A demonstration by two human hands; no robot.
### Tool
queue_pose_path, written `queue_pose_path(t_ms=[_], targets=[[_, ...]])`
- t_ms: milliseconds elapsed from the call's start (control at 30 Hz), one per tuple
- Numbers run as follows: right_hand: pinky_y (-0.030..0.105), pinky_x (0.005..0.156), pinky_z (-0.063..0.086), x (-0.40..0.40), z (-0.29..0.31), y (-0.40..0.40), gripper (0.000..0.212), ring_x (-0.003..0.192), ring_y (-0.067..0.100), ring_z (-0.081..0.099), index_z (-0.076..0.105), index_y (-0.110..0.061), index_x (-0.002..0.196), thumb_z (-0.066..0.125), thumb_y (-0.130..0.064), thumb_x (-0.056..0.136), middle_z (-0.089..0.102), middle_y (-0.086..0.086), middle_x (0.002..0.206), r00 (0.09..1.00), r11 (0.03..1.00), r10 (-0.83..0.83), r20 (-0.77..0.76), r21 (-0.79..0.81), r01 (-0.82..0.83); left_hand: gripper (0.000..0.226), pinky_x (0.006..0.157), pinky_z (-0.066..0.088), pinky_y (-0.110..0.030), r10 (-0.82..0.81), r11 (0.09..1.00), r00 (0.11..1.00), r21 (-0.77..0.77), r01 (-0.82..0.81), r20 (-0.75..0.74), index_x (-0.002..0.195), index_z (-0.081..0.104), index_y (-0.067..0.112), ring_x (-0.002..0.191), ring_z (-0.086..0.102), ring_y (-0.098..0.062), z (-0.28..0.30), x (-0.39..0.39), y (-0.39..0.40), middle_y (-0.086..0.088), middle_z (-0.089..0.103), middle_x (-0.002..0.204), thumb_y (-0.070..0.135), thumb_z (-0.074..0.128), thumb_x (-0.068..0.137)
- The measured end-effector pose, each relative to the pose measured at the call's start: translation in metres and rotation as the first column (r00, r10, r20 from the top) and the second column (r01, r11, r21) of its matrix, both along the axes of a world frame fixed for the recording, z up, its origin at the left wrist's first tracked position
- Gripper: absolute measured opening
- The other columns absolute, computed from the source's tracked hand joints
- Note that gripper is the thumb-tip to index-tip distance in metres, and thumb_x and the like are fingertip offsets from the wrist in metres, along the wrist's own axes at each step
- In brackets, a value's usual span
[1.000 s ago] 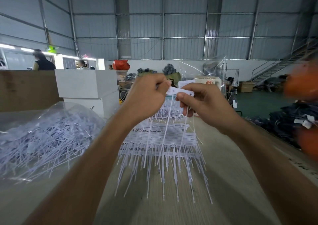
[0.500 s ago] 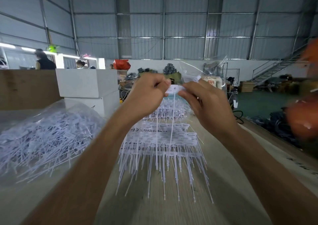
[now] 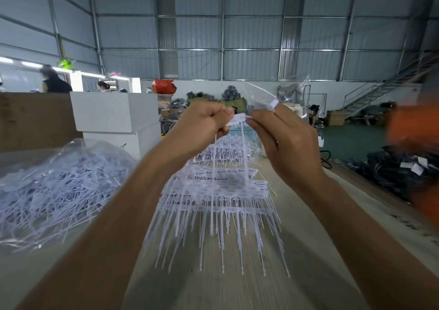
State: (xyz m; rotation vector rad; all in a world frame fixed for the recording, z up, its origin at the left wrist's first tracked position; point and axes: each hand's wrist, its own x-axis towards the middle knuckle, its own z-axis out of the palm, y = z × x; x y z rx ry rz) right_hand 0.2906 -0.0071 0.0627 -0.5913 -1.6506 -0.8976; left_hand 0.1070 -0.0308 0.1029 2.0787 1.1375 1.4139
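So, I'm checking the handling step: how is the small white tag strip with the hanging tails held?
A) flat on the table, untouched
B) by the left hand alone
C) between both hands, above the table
C: the left hand and right hand both pinch the white tag strip, its tails hanging over the rows of ties on the table.

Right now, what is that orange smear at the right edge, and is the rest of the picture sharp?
Head view: the orange smear looks like motion blur, too smeared to identify. Also in the head view, the left hand and right hand pinching the white tag are fairly crisp. The strip lights at far left glare to pure white, and the wide lens tilts the wall posts.
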Motion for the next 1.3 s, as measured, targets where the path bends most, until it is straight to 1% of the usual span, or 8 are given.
queue_pose_path(t_ms=[133, 233, 400, 633, 833, 1033, 1167, 1300], targets=[[0.037, 0.061, 0.045, -0.002, 0.003, 0.001, 0.025, 0.072, 0.024, 0.055, 0.067, -0.004, 0.096, 0.054, -0.024, 0.104, 0.062, 0.008, 0.084, 0.998, 0.953, 0.025, -0.054, -0.3, -0.041, 0.038, 0.057, 0.039, -0.026, 0.108, 0.986, 0.976, 0.148, -0.081, -0.188, 0.076, 0.059, 0.007, 0.056, 0.044, -0.015, 0.002, 0.004, -0.001, -0.014, 0.061, 0.071, 0.029, 0.048, 0.105], [0.038, 0.055, 0.048, -0.001, 0.004, 0.009, 0.024, 0.061, 0.024, 0.056, 0.061, -0.006, 0.091, 0.051, -0.023, 0.104, 0.059, 0.005, 0.075, 0.969, 0.826, 0.034, -0.244, -0.539, -0.164, 0.037, 0.057, 0.035, -0.024, 0.129, 0.977, 0.94, 0.2, -0.067, -0.315, 0.068, 0.054, 0.023, 0.05, 0.043, -0.002, 0.003, 0.008, -0.005, 0.007, 0.053, 0.061, 0.03, 0.049, 0.104], [0.024, 0.046, 0.051, 0.024, 0.009, 0.013, 0.019, 0.051, 0.007, 0.057, 0.062, -0.015, 0.094, 0.048, -0.018, 0.106, 0.057, 0.007, 0.08, 0.706, 0.469, 0.157, -0.69, -0.577, -0.668, 0.031, 0.06, 0.038, -0.022, 0.09, 0.96, 0.933, 0.28, 0.012, -0.349, 0.083, 0.061, 0.011, 0.06, 0.046, -0.003, 0.006, 0.008, -0.009, -0.003, 0.06, 0.073, 0.031, 0.049, 0.104], [0.019, 0.053, 0.035, 0.011, 0.003, 0.017, 0.015, 0.052, -0.002, 0.044, 0.062, -0.029, 0.105, 0.047, -0.028, 0.107, 0.049, -0.004, 0.072, 0.797, 0.454, 0.21, -0.566, -0.666, -0.592, 0.015, 0.054, 0.03, -0.017, 0.116, 0.965, 0.889, 0.261, 0.005, -0.444, 0.099, 0.057, 0.015, 0.062, 0.042, -0.003, -0.007, 0.003, 0.003, 0.002, 0.054, 0.075, 0.019, 0.044, 0.106], [0.024, 0.056, 0.041, 0.01, 0.002, 0.013, 0.045, 0.06, 0.001, 0.049, 0.035, -0.039, 0.146, 0.046, -0.02, 0.107, 0.058, -0.013, 0.08, 0.784, 0.21, 0.312, -0.537, -0.766, -0.608, 0.024, 0.061, 0.039, -0.03, 0.129, 0.978, 0.882, 0.206, -0.037, -0.454, 0.118, 0.059, 0.027, 0.074, 0.052, -0.009, -0.01, -0.004, 0.014, -0.001, 0.057, 0.098, 0.013, 0.042, 0.107], [0.02, 0.053, 0.046, 0.011, 0.006, 0.008, 0.022, 0.054, 0.006, 0.053, 0.063, -0.015, 0.116, 0.043, -0.01, 0.107, 0.069, -0.021, 0.071, 0.854, 0.433, 0.33, -0.401, -0.74, -0.515, 0.035, 0.067, 0.05, -0.034, 0.107, 0.981, 0.906, 0.192, -0.029, -0.409, 0.13, 0.058, 0.035, 0.074, 0.06, -0.02, -0.012, -0.01, 0.017, 0.001, 0.066, 0.096, 0.014, 0.042, 0.107], [0.019, 0.045, 0.038, 0.012, 0.006, 0.009, 0.029, 0.046, 0.008, 0.045, 0.072, -0.019, 0.094, 0.047, -0.026, 0.107, 0.068, 0.0, 0.068, 0.78, 0.462, 0.282, -0.559, -0.633, -0.621, 0.035, 0.057, 0.046, -0.027, 0.07, 0.973, 0.94, 0.231, 0.01, -0.335, 0.127, 0.06, 0.035, 0.058, 0.054, -0.009, -0.013, -0.01, 0.019, 0.006, 0.062, 0.07, 0.013, 0.044, 0.106], [0.017, 0.046, 0.03, 0.011, 0.01, 0.006, 0.037, 0.048, 0.003, 0.034, 0.067, -0.033, 0.067, 0.055, -0.042, 0.101, 0.041, -0.006, 0.057, 0.701, 0.392, 0.328, -0.634, -0.583, -0.711, 0.017, 0.05, 0.043, -0.022, 0.049, 0.976, 0.935, 0.217, 0.03, -0.352, 0.116, 0.049, 0.027, 0.053, 0.052, -0.012, -0.014, -0.008, 0.017, -0.002, 0.064, 0.072, 0.015, 0.047, 0.105]])
